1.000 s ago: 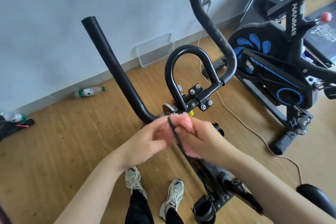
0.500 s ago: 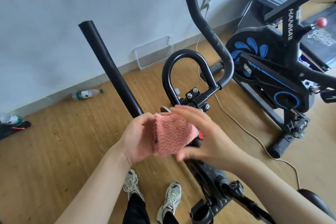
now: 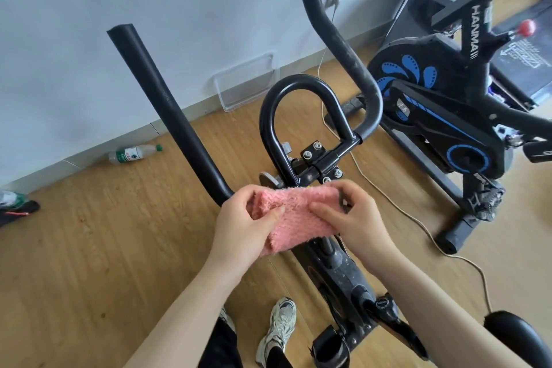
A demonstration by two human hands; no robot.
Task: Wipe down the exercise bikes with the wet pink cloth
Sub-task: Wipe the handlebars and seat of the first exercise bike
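The fluffy pink cloth (image 3: 294, 213) is stretched flat between both hands, just in front of the black bike's handlebar clamp (image 3: 318, 163). My left hand (image 3: 243, 225) pinches its left edge and my right hand (image 3: 357, 219) grips its right edge. The near exercise bike has two long black handlebar grips (image 3: 167, 104) and a looped centre bar (image 3: 301, 84); its dusty frame (image 3: 340, 275) runs down below the cloth. A second black and blue exercise bike (image 3: 442, 110) stands to the right.
A plastic bottle (image 3: 133, 153) lies on the wooden floor by the wall. A clear tray (image 3: 246, 84) leans against the wall. A cable (image 3: 418, 224) trails across the floor between the bikes. My feet in sneakers (image 3: 279, 330) are below.
The cloth was bunched between my hands a second ago, then unfolded; now it is spread wide, held by both hands at its edges.
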